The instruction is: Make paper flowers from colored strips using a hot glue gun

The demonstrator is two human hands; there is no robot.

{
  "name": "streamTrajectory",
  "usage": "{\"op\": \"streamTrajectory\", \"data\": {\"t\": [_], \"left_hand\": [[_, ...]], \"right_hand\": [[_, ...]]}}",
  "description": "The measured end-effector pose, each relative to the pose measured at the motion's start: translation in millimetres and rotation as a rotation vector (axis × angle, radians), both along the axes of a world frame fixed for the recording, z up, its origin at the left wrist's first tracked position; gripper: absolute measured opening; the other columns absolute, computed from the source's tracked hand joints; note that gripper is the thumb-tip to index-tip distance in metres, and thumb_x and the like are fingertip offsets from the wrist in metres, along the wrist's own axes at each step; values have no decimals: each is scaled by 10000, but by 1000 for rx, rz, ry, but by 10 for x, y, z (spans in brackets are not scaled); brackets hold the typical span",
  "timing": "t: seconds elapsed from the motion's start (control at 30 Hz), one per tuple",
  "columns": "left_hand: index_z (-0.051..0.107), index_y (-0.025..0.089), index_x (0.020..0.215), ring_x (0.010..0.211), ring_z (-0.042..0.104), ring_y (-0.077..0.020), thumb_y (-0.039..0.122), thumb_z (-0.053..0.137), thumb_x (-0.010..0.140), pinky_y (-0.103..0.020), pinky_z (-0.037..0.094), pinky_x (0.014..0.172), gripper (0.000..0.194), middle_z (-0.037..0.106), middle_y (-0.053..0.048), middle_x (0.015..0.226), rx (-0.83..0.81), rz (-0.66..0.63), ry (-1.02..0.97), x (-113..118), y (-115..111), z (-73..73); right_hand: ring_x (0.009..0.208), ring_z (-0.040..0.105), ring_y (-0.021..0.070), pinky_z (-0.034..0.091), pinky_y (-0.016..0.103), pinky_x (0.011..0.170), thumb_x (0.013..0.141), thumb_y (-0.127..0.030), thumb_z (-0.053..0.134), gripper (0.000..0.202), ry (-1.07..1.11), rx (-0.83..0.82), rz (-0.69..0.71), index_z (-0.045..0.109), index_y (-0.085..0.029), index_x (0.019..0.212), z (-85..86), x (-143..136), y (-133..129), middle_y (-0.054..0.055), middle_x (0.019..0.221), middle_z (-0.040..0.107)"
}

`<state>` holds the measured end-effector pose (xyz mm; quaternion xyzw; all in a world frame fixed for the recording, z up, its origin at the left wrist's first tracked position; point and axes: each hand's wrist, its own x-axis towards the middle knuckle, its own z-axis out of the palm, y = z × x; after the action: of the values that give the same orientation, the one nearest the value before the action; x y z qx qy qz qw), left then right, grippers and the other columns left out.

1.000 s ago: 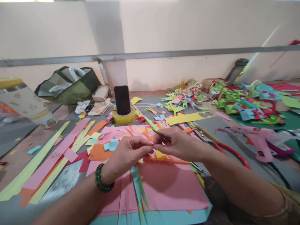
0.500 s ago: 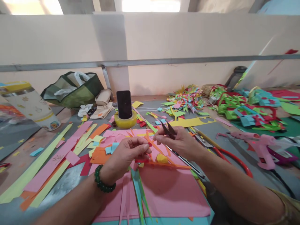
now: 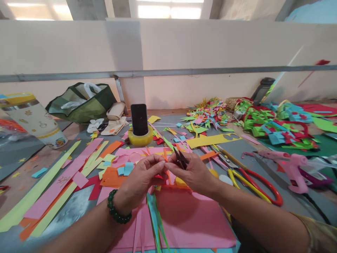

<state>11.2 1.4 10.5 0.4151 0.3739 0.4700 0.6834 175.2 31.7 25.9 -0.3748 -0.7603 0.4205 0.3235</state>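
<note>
Fingertips meeting again; half a second ago the hands stood apart with a gap between them. The left hand (image 3: 147,172) has held its place, while the right hand (image 3: 193,172) has come back in and lower. My reading: the work is now at one spot, shared by both hands, the cutting tool seemingly idle. Left thumb and forefinger pinch closely, apparently on a small red paper piece (image 3: 161,181), which sits just under those fingertips. Right thumb and forefinger press against them, while that same hand grips dark pointed scissors (image 3: 181,159), blades up and slightly parted. The red piece: bright, thin, mostly covered by fingers; outline cannot be told. Below the hands, a pink paper sheet (image 3: 195,221) on the tabletop; a yellow paper piece (image 3: 180,182) just under the right hand, partly hidden. Turquoise strips (image 3: 154,211) trail toward the wearer from beneath the left. Farther right of the hands, a pink glue gun (image 3: 295,163).
</note>
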Motion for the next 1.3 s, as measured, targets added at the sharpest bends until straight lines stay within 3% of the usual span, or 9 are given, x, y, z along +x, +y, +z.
{"op": "streamTrajectory", "data": {"t": [0.2,0.37,0.53,0.7,1.13,1.3], "left_hand": [[557,159,781,640,576,-95,407,666,766,-217,497,597,271,603,1,754,103,40,136,-10,-21,74],[558,164,787,676,587,-112,387,620,811,-234,503,643,232,598,-3,724,201,-43,209,-43,-13,63],[549,165,805,646,555,-98,343,557,861,-202,468,594,186,586,0,703,294,-76,318,-35,-17,48],[543,155,814,605,536,-93,346,536,871,-186,439,522,200,577,0,686,295,-100,368,-23,-33,60],[554,148,810,635,553,-89,309,545,871,-185,450,552,172,591,0,697,295,-102,313,-21,-36,35],[566,145,744,626,540,-78,317,644,797,-187,456,601,197,567,19,669,211,-38,193,-27,-16,65]], "right_hand": [[881,527,149,408,294,786,980,-412,273,342,-346,179,92,514,-172,1010,267,166,-39,61,999,594],[724,509,137,371,263,637,963,-457,328,327,-527,176,191,504,-181,970,353,235,-42,22,848,591],[699,506,134,313,255,594,966,-465,325,335,-625,217,211,515,-190,958,357,258,-52,8,819,590],[664,486,114,293,239,580,965,-459,339,311,-617,214,235,512,-206,917,369,275,-44,-22,774,571],[641,456,113,271,245,564,958,-429,367,280,-630,223,215,512,-203,876,363,272,-47,-22,731,544],[623,393,95,305,230,562,952,-438,367,303,-293,170,72,502,-180,870,337,255,7,-24,719,464]]}}
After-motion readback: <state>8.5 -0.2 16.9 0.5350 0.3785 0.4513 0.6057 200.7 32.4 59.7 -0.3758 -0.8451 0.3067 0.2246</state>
